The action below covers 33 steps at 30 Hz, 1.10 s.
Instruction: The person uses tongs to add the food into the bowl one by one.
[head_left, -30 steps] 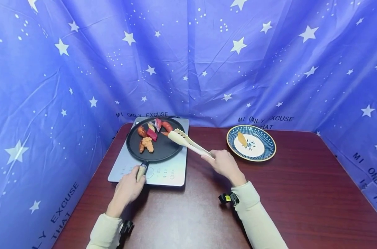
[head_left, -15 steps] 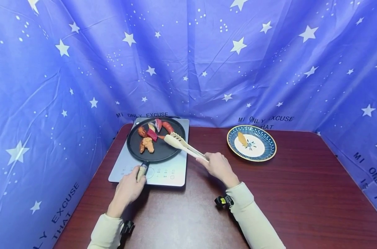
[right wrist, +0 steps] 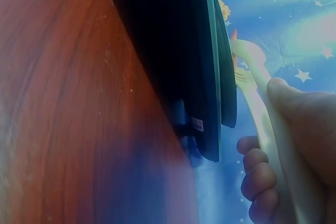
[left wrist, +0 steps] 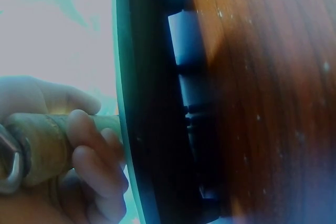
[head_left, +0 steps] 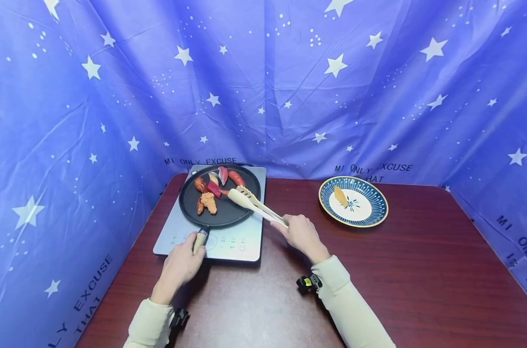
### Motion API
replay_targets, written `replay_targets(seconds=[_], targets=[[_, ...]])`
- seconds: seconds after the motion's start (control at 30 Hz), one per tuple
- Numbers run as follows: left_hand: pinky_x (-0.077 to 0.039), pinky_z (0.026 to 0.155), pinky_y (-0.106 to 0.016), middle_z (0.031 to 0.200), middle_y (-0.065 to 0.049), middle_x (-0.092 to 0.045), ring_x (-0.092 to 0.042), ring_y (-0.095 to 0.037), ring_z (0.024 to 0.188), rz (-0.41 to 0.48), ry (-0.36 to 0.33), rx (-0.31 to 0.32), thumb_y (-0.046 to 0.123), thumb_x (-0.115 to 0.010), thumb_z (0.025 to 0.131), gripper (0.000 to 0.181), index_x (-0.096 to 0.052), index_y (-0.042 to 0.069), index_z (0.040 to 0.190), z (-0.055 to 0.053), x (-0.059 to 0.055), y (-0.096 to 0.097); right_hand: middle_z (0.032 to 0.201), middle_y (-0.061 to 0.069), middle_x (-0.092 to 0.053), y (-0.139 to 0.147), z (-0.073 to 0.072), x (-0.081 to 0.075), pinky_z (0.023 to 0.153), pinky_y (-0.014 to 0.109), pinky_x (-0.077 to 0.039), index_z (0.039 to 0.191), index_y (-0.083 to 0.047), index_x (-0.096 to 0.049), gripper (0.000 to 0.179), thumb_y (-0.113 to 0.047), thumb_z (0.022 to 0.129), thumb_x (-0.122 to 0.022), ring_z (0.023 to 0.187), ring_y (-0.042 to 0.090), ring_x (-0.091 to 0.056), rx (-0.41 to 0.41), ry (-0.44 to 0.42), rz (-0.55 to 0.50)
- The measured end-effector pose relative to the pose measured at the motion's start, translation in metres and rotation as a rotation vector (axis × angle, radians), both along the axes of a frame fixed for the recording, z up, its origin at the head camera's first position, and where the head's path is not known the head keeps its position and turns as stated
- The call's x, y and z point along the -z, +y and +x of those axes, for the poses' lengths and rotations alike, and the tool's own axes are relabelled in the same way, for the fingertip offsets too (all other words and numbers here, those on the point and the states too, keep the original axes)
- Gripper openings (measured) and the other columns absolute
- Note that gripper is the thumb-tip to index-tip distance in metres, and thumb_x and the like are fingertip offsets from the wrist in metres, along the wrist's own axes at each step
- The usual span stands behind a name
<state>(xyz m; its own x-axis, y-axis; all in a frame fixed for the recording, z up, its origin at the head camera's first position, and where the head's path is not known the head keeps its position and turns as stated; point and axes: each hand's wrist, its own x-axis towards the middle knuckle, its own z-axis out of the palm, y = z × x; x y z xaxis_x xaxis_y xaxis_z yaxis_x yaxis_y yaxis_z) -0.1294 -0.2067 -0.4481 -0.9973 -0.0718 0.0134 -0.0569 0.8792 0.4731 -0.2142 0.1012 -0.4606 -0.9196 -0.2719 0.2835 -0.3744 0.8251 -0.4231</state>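
My left hand (head_left: 182, 261) grips the pale handle (head_left: 200, 242) of a round black frying pan (head_left: 235, 216). In the left wrist view its fingers (left wrist: 97, 166) curl round that handle. Cream tongs (head_left: 260, 208) are held in my right hand (head_left: 304, 237), their head low over the pan's right half. A small orange-red tip (head_left: 224, 192) shows at the tongs' end; the rest of that piece is hidden. Beside it in the pan lie a dark red piece (head_left: 213, 189), a golden fried-looking piece (head_left: 209, 203), a red sausage-like piece (head_left: 236, 178) and several other bits of food.
Under the pan is a silver induction cooktop (head_left: 250, 246) on a dark red wooden table (head_left: 420, 270). To the right stands a blue-patterned plate (head_left: 379, 212) bearing a yellow-brown leaf-shaped piece (head_left: 340, 195). A blue star-printed curtain (head_left: 289, 63) surrounds the table at the back and sides.
My right hand and the tongs have moved left and slightly down, bringing the orange-red tip up to the dark red piece. My left hand stays on the pan's handle.
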Motion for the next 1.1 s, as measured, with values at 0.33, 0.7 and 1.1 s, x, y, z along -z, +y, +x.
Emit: replay_targets(seconds=[0.33,0.7,1.1], targets=[[-0.043,0.06,-0.046,0.091,-0.022,-0.062,-0.06,-0.035,0.077,-0.014,0.003,-0.003,0.029,-0.049,0.089,0.051,-0.046,0.006,0.134,0.0,0.001,0.0,0.05,-0.003,-0.041,-0.006,0.0,0.0,0.044,0.036,-0.035,0.064,-0.019,-0.051,0.04,-0.051,0.087,-0.059,0.046,0.019,-0.045,0.011,0.019,0.007],[-0.043,0.061,-0.047,0.094,-0.022,-0.062,-0.06,-0.035,0.079,-0.014,-0.001,-0.01,0.03,-0.049,0.089,0.051,-0.045,0.006,0.135,-0.001,0.002,0.001,0.051,-0.002,-0.043,-0.015,-0.007,0.001,0.043,0.037,-0.035,0.065,-0.018,-0.053,0.038,-0.049,0.086,-0.062,0.046,0.02,-0.046,0.034,-0.004,0.015],[-0.043,0.061,-0.047,0.095,-0.023,-0.062,-0.06,-0.035,0.078,-0.015,-0.005,-0.011,0.03,-0.049,0.089,0.052,-0.045,0.006,0.136,-0.001,0.003,0.001,0.051,0.0,-0.044,-0.023,-0.01,-0.003,0.043,0.038,-0.036,0.063,-0.017,-0.051,0.044,-0.053,0.087,-0.058,0.047,0.021,-0.048,0.058,-0.022,0.025]])
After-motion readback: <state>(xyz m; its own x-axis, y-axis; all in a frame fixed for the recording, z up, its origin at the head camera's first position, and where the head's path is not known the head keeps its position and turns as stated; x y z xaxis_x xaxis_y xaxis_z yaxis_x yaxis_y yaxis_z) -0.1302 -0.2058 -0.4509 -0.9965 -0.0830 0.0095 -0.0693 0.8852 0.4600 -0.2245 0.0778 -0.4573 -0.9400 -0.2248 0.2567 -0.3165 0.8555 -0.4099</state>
